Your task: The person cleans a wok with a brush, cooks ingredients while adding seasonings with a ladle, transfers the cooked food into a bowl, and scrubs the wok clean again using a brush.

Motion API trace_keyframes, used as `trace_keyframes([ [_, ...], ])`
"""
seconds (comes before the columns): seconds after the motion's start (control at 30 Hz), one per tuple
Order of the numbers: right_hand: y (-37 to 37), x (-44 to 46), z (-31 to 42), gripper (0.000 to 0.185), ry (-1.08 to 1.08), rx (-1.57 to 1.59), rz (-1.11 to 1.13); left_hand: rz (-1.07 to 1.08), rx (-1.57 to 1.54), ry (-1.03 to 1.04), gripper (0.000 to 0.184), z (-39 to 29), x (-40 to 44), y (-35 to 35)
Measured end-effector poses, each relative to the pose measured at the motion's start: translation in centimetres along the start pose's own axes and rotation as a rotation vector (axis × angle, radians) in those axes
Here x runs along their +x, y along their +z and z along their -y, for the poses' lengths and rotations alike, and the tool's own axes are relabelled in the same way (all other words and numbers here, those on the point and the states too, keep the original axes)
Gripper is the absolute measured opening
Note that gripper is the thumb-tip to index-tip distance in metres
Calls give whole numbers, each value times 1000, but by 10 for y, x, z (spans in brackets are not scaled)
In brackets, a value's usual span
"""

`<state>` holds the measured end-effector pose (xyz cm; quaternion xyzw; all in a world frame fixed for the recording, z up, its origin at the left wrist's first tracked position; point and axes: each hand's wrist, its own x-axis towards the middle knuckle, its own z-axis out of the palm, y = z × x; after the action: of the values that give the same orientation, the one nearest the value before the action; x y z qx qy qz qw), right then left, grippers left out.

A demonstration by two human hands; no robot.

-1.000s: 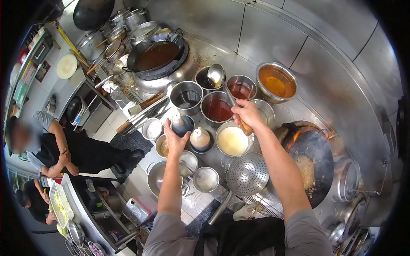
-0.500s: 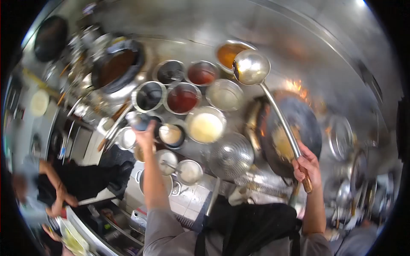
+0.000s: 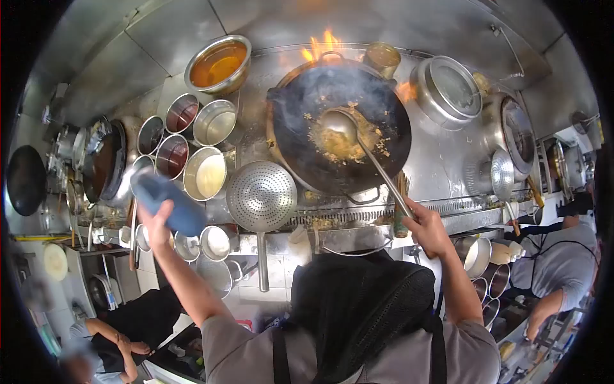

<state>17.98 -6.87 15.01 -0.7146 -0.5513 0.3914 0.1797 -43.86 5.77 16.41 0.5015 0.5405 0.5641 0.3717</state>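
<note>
At the far left of the frame hangs a black pan, and at lower left a person has their arms crossed. Left of centre, the left hand is closed around a blue bottle, tilted and blurred by motion, over the near side of the grouped steel pots. Among these, one pot holds red sauce and another a pale yellow liquid; above them, at upper left, sits a bowl of orange liquid. A perforated strainer lies just left of the wok, its handle towards the lower edge. Flames rise behind the wok at upper centre. The bowl of a ladle rests among browned food in the wok, and the right hand, right of centre, grips its handle. A lidded steel pot stands at upper right, and another person is at the right edge
</note>
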Motion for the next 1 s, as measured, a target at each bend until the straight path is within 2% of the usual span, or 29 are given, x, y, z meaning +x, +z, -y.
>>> trace_keyframes([
  [0.07,7,14,-39,60,-297,-141,-125,281,206,-129,99,-11,11,70],
  [0.1,3,16,-43,55,-352,-97,-167,472,298,-188,105,-7,22,105],
  [0.17,-28,1,-34,54,-170,57,-46,736,371,-330,108,-29,24,194],
  [0.2,-44,-9,-33,55,-122,128,12,946,358,-380,107,-14,34,227],
  [0.27,-70,-27,-35,57,-23,257,132,1121,588,-368,100,-27,35,295],
  [0.3,-74,-30,-41,57,-16,338,161,1186,557,-557,97,-8,39,317],
  [0.33,-79,-33,-46,58,-5,415,190,1229,575,-656,101,-24,35,342],
  [0.4,-85,-32,-53,58,44,494,217,1135,572,-578,101,13,35,351],
  [0.5,-77,-7,-67,55,-128,263,97,857,310,-405,98,15,16,329],
  [0.63,-48,40,-93,55,-394,-310,-242,436,-14,-219,88,-13,-32,264],
  [0.67,-54,35,-85,56,-321,-375,-174,359,-47,-215,85,-17,-41,239],
  [0.7,-59,27,-77,57,-331,-308,-126,284,82,-120,87,-24,-49,213],
  [0.73,-63,18,-69,57,-342,-246,-72,174,96,-110,88,-27,-60,188],
  [0.77,-69,10,-57,58,-350,-187,-18,99,76,-16,89,-27,-69,163],
  [0.8,-75,7,-33,62,-59,43,153,5,36,-53,89,-28,-80,138],
  [0.9,-41,56,-43,65,64,484,257,-205,110,-34,79,-36,-99,68],
  [0.93,-22,59,-35,63,31,344,157,-313,82,18,76,-33,-105,49],
  [1.0,17,58,-58,63,-397,-192,-136,-396,135,61,74,-39,-110,12],
])
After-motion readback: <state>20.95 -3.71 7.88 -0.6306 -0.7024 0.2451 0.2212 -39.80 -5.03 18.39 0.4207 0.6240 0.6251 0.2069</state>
